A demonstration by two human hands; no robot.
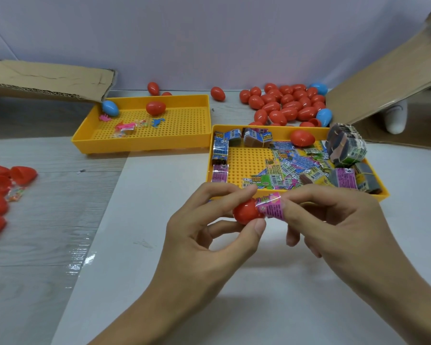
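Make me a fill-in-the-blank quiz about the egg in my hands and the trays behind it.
1. The left hand holds an egg half coloured ____.
2. The packet pinched by the right hand is mostly ____.
3. The near tray, full of printed packets, is ____.
4. In the far tray, the corner egg is ____.

Missing words: red; pink; yellow; blue.

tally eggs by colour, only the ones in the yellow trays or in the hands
Red: 3 – far red egg in far tray, near red egg in near tray, held red egg gripped by left hand, right hand pinching its pink wrapper.
Blue: 1 – blue egg in far tray.
Total: 4
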